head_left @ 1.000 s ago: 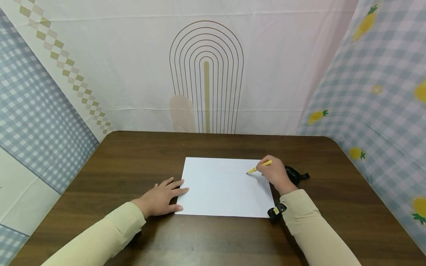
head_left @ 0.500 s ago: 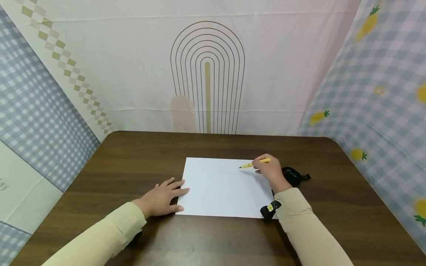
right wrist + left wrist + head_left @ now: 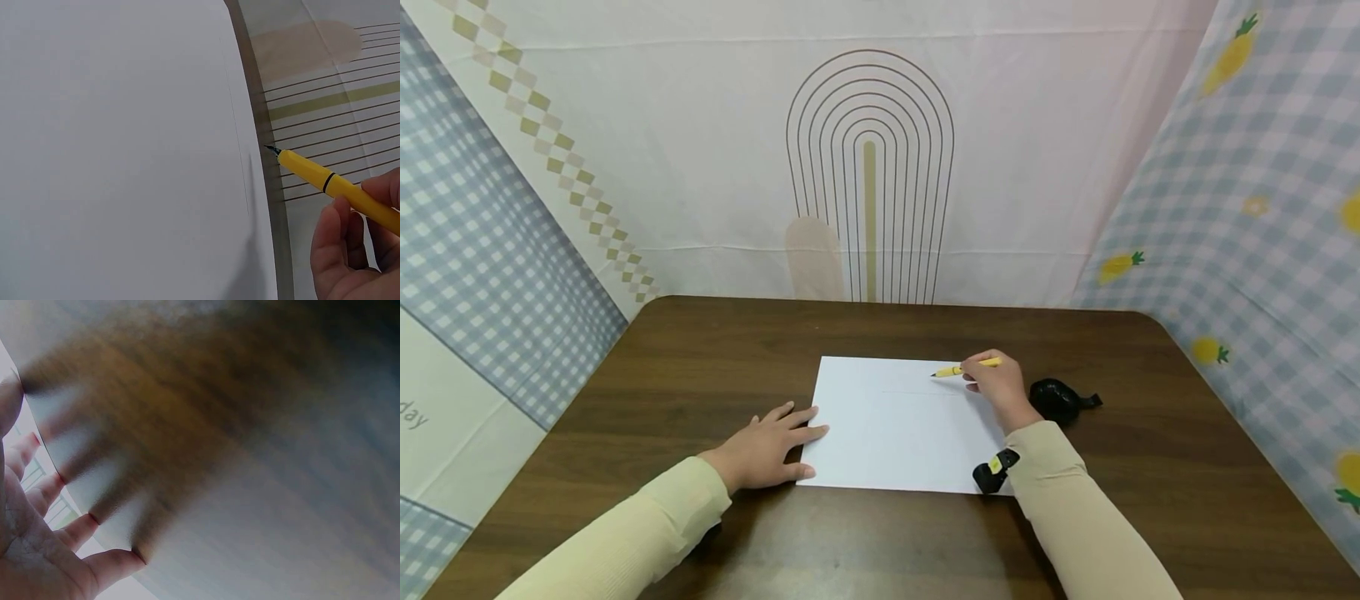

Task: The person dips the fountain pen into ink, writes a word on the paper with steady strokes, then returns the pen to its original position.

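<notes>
A white sheet of paper (image 3: pixel 880 442) lies on the brown table, with one thin straight line (image 3: pixel 913 392) across its upper part. My left hand (image 3: pixel 765 450) rests spread at the sheet's left edge, fingertips on the paper. The left wrist view shows its fingers (image 3: pixel 78 531) apart, with nothing held. In my right hand (image 3: pixel 1000 385), a yellow fountain pen (image 3: pixel 947 372) is pinched between thumb and fingers, nib pointing left. The right wrist view shows the pen's (image 3: pixel 312 172) dark nib raised off the paper, beyond the line.
Right of the sheet lies a black rounded object (image 3: pixel 1054 402) with a short tail. A black wrist camera (image 3: pixel 991 475) on my right wrist overlaps the sheet's lower right corner. The wooden table (image 3: pixel 737 358) ends at a patterned cloth (image 3: pixel 715 167) behind.
My right hand has lifted the pen from the line's right end and shifted it left and slightly farther back. The left hand keeps its place on the paper.
</notes>
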{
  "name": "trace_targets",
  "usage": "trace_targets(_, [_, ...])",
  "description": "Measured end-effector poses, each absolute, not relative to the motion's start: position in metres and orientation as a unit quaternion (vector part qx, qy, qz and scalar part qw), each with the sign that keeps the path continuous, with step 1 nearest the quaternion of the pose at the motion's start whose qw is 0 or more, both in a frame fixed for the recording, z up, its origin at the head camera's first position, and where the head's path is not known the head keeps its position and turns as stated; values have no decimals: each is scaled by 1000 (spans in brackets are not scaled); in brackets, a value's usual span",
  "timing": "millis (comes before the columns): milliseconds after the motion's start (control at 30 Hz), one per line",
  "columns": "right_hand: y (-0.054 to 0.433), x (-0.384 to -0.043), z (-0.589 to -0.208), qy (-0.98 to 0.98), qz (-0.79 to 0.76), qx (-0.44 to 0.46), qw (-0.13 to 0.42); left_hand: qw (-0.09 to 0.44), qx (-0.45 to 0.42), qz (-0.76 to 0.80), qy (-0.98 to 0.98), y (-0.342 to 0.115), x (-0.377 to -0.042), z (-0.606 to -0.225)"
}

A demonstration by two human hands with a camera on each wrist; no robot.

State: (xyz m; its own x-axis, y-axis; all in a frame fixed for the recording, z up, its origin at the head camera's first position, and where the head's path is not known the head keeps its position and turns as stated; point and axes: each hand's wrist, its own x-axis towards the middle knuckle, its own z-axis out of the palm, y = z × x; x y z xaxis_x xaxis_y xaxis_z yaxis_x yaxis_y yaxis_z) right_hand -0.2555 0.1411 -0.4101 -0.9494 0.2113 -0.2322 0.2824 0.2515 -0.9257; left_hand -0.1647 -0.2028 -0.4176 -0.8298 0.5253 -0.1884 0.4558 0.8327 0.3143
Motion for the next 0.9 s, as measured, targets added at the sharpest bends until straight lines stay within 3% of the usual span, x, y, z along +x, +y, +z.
trace_targets(900, [124,-257,-410,795,-587,148,30,129,259,126,949,-203,-164,-421])
